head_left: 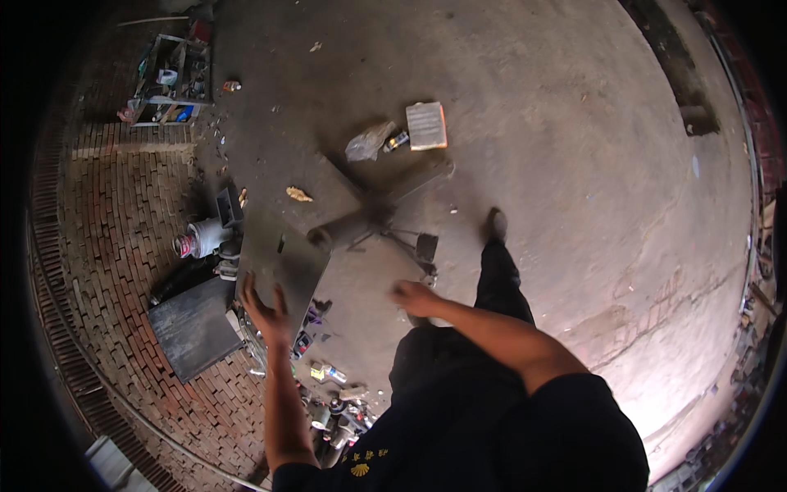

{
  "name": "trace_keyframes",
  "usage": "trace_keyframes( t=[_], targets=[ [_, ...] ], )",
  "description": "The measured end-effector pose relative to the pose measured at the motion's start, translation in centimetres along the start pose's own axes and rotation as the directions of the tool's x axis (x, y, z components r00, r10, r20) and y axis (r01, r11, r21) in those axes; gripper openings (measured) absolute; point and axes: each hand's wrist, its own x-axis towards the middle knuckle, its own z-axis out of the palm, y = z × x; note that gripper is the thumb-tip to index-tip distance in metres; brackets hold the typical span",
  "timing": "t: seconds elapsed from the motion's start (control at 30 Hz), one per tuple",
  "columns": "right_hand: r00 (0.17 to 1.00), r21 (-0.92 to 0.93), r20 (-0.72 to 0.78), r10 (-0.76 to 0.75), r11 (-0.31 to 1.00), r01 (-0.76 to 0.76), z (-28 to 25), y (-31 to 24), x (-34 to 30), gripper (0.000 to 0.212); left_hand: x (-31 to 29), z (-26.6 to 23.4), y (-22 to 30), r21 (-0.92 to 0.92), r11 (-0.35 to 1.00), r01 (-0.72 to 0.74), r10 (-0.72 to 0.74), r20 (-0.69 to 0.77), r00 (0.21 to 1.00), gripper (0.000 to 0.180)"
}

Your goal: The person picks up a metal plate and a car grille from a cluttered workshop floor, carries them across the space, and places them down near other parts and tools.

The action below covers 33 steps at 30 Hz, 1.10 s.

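My left hand (266, 316) hangs at the near edge of a flat grey board (287, 250), its fingers apart and nothing in them; whether it touches the board I cannot tell. My right hand (416, 298) is curled closed and slightly blurred in front of my body. Whatever it holds, if anything, is hidden. Ahead of both hands stands a dark cross-shaped metal frame (377, 211) with arms reaching out over the floor. Thin rods and a small dark plate (426, 246) lie between that frame and my right hand.
A white box with an orange edge (425, 126), a clear plastic bag (369, 143) and a small can (397, 141) lie beyond the frame. At left are a metal canister (203, 238), a dark panel (193, 328) and a cluttered shelf (172, 80). Assorted tools (336, 418) lie near my left forearm.
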Motion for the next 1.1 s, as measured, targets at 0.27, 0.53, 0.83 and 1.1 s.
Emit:
trace_keyframes(
  t=[0.27, 0.53, 0.83, 1.1],
  targets=[
    [0.794, -0.774, -0.608, 0.009, 0.217, -0.595, -47.4, 18.8, -17.9, 0.018, -1.7, 7.6, 9.9, -0.043, 0.973, 0.229, -0.224, 0.099, 0.970, 0.072],
    [0.487, 0.216, -0.812, 0.322, 0.941, -0.262, -63.6, 2.8, -10.1, 0.031, -1.2, 9.9, 13.3, 0.134, 0.844, 0.519, -0.518, -0.046, 0.854, 0.070],
    [0.912, -0.445, -0.264, 0.313, 0.800, -0.404, -61.7, -10.6, -1.1, 0.033, 2.5, 11.0, 17.6, 0.224, 0.630, 0.744, -0.741, -0.116, 0.662, 0.068],
    [0.808, -0.455, -0.327, 0.489, 0.668, -0.589, -75.8, -19.4, 10.1, 0.030, 5.3, 11.7, 17.5, 0.143, 0.339, 0.930, -0.908, -0.207, 0.363, 0.050]
  ],
)
